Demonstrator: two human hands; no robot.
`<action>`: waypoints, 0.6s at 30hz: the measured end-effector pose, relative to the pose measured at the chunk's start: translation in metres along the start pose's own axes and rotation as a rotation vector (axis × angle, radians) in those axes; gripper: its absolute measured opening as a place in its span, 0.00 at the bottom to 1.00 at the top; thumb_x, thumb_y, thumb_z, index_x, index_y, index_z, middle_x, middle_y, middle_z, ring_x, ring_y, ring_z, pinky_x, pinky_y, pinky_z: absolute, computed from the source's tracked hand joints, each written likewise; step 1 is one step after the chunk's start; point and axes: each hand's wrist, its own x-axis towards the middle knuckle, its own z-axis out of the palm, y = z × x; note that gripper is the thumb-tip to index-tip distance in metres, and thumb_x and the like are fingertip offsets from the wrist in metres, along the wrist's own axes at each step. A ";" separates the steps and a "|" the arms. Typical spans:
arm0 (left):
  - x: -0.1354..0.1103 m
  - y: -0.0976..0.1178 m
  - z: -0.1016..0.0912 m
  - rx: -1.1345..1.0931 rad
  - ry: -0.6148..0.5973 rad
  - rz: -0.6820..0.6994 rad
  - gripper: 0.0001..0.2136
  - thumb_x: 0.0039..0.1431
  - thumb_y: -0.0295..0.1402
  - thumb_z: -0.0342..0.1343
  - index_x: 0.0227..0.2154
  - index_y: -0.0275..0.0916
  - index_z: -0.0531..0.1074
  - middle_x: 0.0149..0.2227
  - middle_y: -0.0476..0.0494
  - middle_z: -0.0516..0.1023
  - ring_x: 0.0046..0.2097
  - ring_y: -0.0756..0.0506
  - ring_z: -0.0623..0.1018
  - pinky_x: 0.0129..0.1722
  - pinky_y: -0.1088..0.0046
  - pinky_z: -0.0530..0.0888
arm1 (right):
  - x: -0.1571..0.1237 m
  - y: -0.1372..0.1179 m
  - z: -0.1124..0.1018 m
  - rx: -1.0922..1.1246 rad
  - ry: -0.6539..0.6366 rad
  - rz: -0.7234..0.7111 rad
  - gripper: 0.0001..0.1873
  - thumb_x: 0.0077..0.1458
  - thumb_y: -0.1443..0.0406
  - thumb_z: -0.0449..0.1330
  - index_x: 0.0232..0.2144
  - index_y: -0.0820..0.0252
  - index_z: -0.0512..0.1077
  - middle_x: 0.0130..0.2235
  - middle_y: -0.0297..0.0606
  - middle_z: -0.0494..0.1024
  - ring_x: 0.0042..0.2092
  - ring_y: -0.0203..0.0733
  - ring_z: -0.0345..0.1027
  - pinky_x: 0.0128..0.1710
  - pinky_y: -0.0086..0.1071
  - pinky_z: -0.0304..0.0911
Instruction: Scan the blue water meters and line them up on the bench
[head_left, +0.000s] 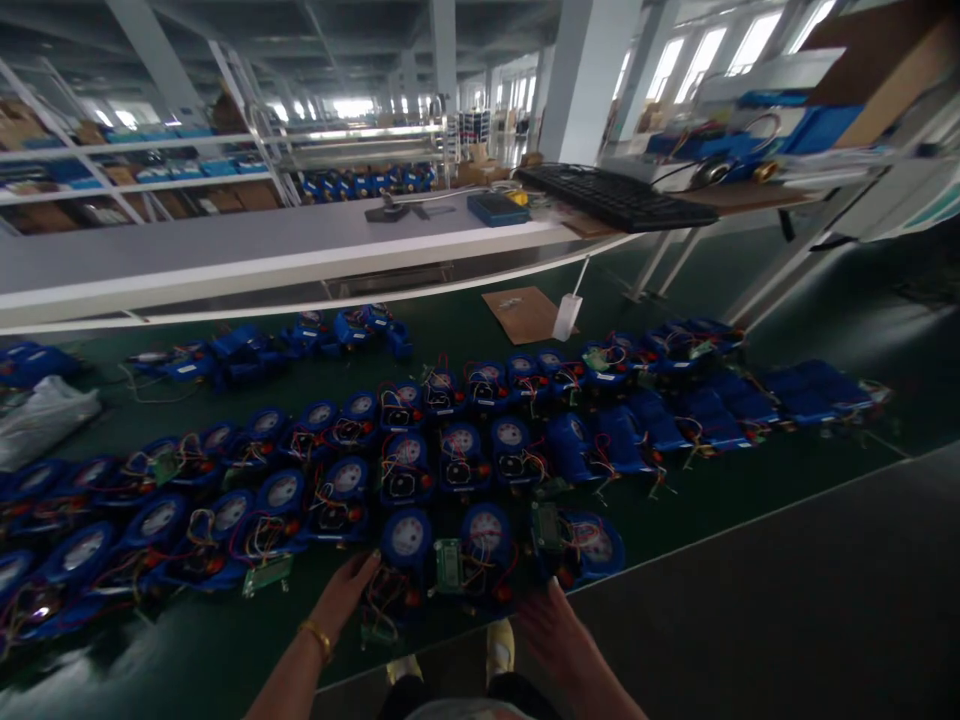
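Several blue water meters with round white dials, coloured wires and green circuit boards lie in rows on a dark green belt [187, 650]. My left hand [346, 592], with a gold bracelet on the wrist, reaches to the near row; its fingers rest flat against a blue meter [405, 545] with its wires. My right hand [551, 625] is stretched out low at the belt's near edge, just below another blue meter [589, 545] with a green board [547, 525]. Neither hand grips anything.
A long white bench [225, 260] runs behind the belt, carrying a black keyboard [615, 197] and a blue box [499, 208]. A brown card [525, 312] and a white tag [567, 316] lie on the belt. A plastic bag [41, 420] sits at left. Shelving stands behind.
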 end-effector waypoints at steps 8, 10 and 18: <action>-0.030 0.009 0.001 0.166 0.408 0.125 0.26 0.42 0.52 0.53 0.39 0.37 0.66 0.45 0.35 0.73 0.50 0.35 0.71 0.53 0.61 0.65 | 0.007 -0.046 -0.017 0.102 0.114 -0.131 0.36 0.31 0.48 0.70 0.42 0.55 0.66 0.40 0.36 0.76 0.51 0.48 0.66 0.41 0.32 0.68; -0.055 0.006 0.008 0.235 0.501 0.204 0.24 0.43 0.52 0.53 0.38 0.39 0.66 0.42 0.39 0.73 0.45 0.37 0.73 0.47 0.65 0.67 | 0.010 -0.049 -0.019 0.087 0.132 -0.124 0.36 0.31 0.50 0.71 0.42 0.56 0.65 0.38 0.34 0.77 0.46 0.46 0.69 0.39 0.31 0.68; -0.086 -0.046 0.102 0.041 -0.108 -0.030 0.20 0.37 0.49 0.63 0.27 0.38 0.70 0.25 0.45 0.73 0.31 0.45 0.72 0.32 0.73 0.67 | -0.003 -0.080 -0.064 -0.205 0.056 -0.016 0.35 0.32 0.50 0.71 0.42 0.60 0.70 0.39 0.40 0.77 0.39 0.45 0.72 0.29 0.27 0.64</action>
